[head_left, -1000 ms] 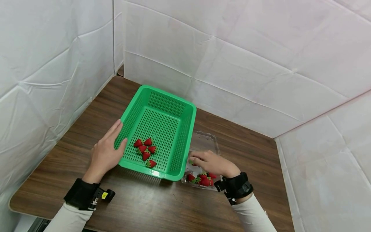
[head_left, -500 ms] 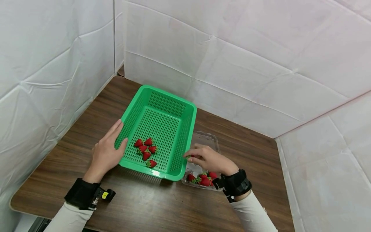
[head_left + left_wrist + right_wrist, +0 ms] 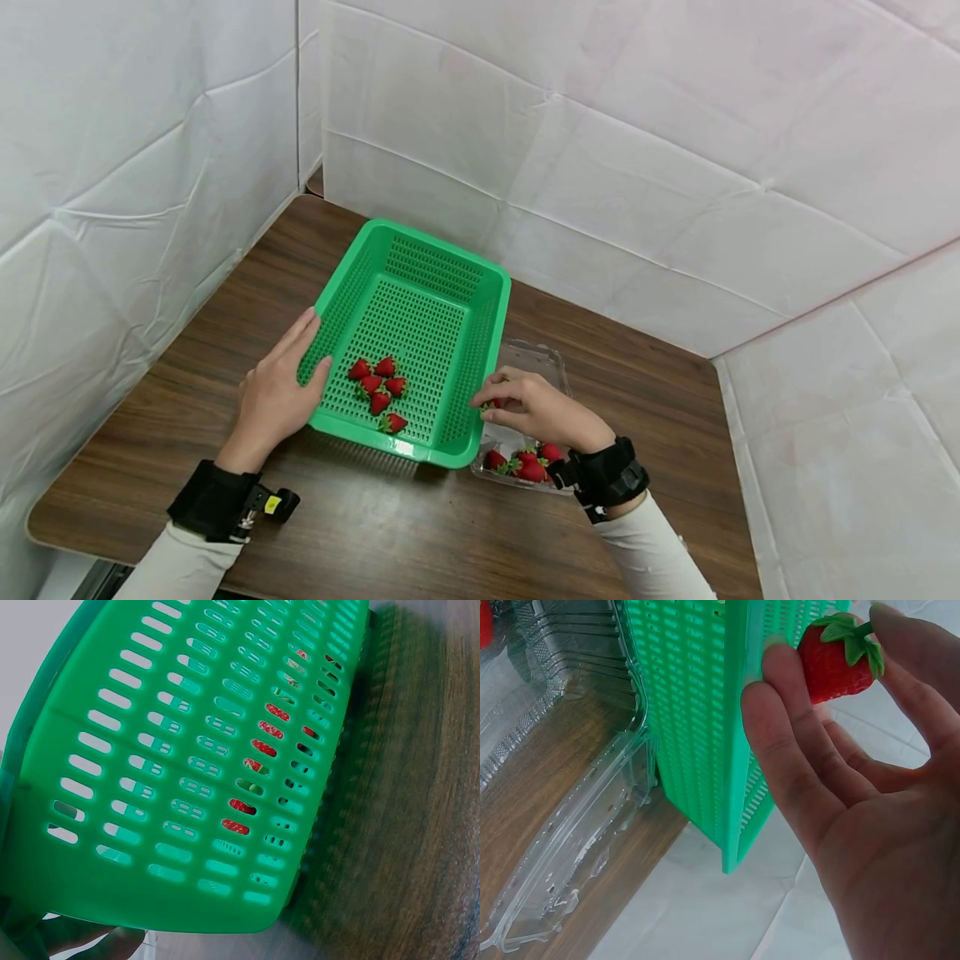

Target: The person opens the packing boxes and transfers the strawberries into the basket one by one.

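A green slotted basket (image 3: 480, 275) stands on the wooden table (image 3: 375, 525) with several strawberries (image 3: 378, 385) on its floor. My left hand (image 3: 281, 383) grips the basket's left rim near the front, thumb inside; the basket wall (image 3: 187, 750) fills the left wrist view. My right hand (image 3: 525, 407) pinches one strawberry (image 3: 838, 661) by its fingertips at the basket's right wall (image 3: 705, 712). A clear plastic clamshell (image 3: 536, 360) lies to the right of the basket, with several strawberries (image 3: 525, 462) at its near end.
White padded walls (image 3: 637, 150) close in the table at the back, left and right. The table's front edge (image 3: 97, 554) runs just before my wrists. The open clamshell lid (image 3: 570, 825) lies flat beside the basket.
My right hand has lifted a strawberry out of the clamshell and moved it left and up to the basket's right wall. The left hand and basket have stayed put.
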A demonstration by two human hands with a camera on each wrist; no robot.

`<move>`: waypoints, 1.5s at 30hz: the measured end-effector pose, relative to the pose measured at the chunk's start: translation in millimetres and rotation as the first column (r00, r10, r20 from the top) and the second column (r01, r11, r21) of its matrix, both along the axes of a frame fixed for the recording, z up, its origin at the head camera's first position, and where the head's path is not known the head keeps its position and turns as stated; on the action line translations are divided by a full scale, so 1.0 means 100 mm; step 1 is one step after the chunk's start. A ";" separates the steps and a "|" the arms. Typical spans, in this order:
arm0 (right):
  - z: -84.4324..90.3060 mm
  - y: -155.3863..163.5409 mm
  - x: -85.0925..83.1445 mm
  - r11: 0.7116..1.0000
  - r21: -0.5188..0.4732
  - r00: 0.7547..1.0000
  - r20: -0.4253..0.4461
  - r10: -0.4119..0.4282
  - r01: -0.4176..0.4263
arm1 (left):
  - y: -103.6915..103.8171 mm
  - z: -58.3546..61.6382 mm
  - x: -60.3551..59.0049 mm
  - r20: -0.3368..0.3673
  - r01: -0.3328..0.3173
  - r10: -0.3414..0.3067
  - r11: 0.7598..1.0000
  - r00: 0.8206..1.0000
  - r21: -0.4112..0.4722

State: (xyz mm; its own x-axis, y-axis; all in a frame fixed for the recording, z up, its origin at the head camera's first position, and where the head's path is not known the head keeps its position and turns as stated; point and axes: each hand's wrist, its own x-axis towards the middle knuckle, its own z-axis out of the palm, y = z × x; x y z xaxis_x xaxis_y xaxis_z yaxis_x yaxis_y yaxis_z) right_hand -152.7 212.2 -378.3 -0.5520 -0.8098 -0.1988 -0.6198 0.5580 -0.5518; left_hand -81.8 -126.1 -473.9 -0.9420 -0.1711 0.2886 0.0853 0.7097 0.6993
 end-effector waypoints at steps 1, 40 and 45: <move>0.00 0.00 0.00 1.000 -0.002 1.000 -0.006 0.000 0.000 | 0.00 0.00 0.00 0.000 0.000 0.000 1.000 1.000 0.000; 0.06 -0.35 -0.08 0.997 -0.028 0.987 -0.151 0.061 -0.066 | 0.00 -0.01 0.00 -0.022 0.004 -0.004 1.000 1.000 0.009; 0.07 -0.39 -0.10 0.996 -0.024 0.986 -0.144 0.084 -0.089 | 0.00 0.00 0.00 -0.020 0.003 -0.003 1.000 1.000 0.010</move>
State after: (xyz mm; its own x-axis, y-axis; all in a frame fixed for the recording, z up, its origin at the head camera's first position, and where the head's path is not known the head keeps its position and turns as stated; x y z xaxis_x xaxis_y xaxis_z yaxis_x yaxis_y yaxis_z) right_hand -162.3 173.3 -371.2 -0.5004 -0.8603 -0.0977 -0.7386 0.4830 -0.4703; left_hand -81.8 -126.1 -473.8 -0.9368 -0.1710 0.3053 0.1014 0.7023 0.7046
